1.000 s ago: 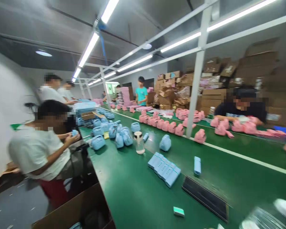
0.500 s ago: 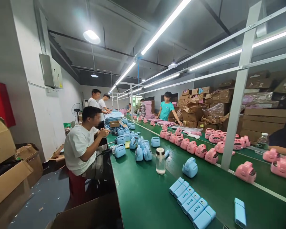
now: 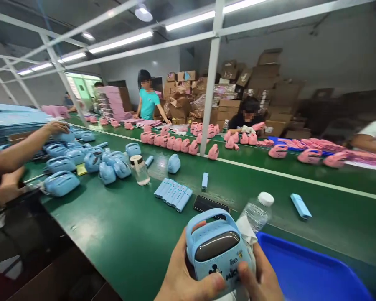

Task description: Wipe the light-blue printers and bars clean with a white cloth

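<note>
Both of my hands hold a light blue toy device [image 3: 217, 246] with a carry handle and a dark screen, low in the middle of the view. My left hand [image 3: 183, 278] grips its left side, thumb across the lower front. My right hand [image 3: 260, 278] grips its right side. Just behind it a clear plastic bottle [image 3: 255, 213] with a white cap lies on the green belt [image 3: 134, 234]. A row of small blue flat parts [image 3: 173, 193] lies further up the belt, next to a dark phone [image 3: 210, 205].
A blue tray [image 3: 303, 271] sits at my right. Several blue toy devices [image 3: 81, 161] crowd the left, where a co-worker's arm [image 3: 21, 146] reaches in. Pink toys [image 3: 181, 142] line the far belt past a white post [image 3: 208, 92]. People work opposite, with cardboard boxes [image 3: 235, 92] behind.
The view swung from the left side of the line to the right and down. My hands, out of view before, now show holding the blue toy device.
</note>
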Available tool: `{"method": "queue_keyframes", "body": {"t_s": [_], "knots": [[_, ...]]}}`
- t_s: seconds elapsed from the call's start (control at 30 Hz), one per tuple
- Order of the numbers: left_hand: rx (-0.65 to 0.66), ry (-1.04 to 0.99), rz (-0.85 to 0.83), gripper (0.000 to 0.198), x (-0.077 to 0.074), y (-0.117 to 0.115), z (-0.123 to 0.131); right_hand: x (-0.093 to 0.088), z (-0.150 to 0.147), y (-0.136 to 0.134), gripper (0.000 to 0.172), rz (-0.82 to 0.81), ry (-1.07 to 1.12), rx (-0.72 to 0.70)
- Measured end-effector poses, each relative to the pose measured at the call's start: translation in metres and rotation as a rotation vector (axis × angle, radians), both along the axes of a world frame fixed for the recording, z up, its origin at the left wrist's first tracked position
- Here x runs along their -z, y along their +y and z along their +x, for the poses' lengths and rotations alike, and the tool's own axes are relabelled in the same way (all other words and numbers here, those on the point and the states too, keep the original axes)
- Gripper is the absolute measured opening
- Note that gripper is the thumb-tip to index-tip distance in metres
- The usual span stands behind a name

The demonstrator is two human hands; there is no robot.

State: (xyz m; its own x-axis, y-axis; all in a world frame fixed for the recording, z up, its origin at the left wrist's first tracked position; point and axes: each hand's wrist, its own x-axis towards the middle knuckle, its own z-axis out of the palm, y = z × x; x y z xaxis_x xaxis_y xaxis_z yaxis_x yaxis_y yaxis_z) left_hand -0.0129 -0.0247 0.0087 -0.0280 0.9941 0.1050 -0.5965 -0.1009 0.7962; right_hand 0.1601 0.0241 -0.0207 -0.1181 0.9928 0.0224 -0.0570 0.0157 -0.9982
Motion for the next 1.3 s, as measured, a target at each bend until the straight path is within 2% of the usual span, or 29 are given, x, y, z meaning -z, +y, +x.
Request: {"method": "queue_keyframes", "body": {"t_s": [0.07,0.1,0.23,0.37,0.43,0.57,0.63,0.7,0.8,0.93,1.0,1.07,1.2,1.23,1.3], "knots": [[0.055,0.132,0.081,0.079,-0.011,0.001,-0.008,-0.009,0.000,0.001,0.100,-0.013,-0.030,-0.038],[0.071,0.203,0.118,0.078,-0.014,0.002,-0.011,-0.014,0.001,0.002,0.101,0.001,-0.022,-0.092],[0.083,0.349,0.166,0.078,-0.017,0.001,-0.012,-0.028,0.009,0.008,0.086,0.064,0.024,-0.302],[0.070,0.397,0.172,0.076,-0.013,-0.002,-0.008,-0.026,0.016,0.007,0.076,0.074,0.035,-0.400],[0.060,0.416,0.188,0.076,-0.011,-0.003,-0.005,-0.023,0.016,0.004,0.073,0.087,0.066,-0.391],[-0.050,0.407,0.250,0.076,-0.004,-0.004,0.003,-0.014,0.016,0.000,0.060,0.122,0.108,-0.343],[-0.036,0.353,0.217,0.072,-0.003,-0.005,0.006,-0.010,0.018,0.001,0.055,0.127,0.070,-0.330],[0.034,0.293,0.149,0.070,-0.005,-0.008,0.006,-0.006,0.020,0.002,0.055,0.107,0.030,-0.304],[0.079,0.264,0.126,0.071,-0.009,-0.011,0.003,-0.003,0.023,0.001,0.066,0.043,0.006,-0.265],[0.015,0.404,0.248,0.074,-0.009,-0.010,-0.001,-0.009,0.019,-0.009,0.103,-0.013,0.020,-0.270],[-0.021,0.469,0.315,0.078,-0.005,-0.010,0.000,-0.014,0.016,-0.015,0.101,-0.022,0.047,-0.265],[-0.091,0.507,0.341,0.079,0.004,-0.013,0.003,-0.017,0.013,-0.018,0.089,-0.009,0.074,-0.263],[-0.376,0.533,0.171,0.074,0.026,-0.029,0.011,-0.020,0.007,-0.021,0.080,0.025,0.079,-0.266],[-0.397,0.532,0.114,0.073,0.029,-0.033,0.011,-0.019,0.005,-0.022,0.079,0.022,0.085,-0.263],[-0.343,0.532,0.029,0.077,0.029,-0.036,0.010,-0.018,0.002,-0.023,0.077,-0.001,0.113,-0.247]]}}
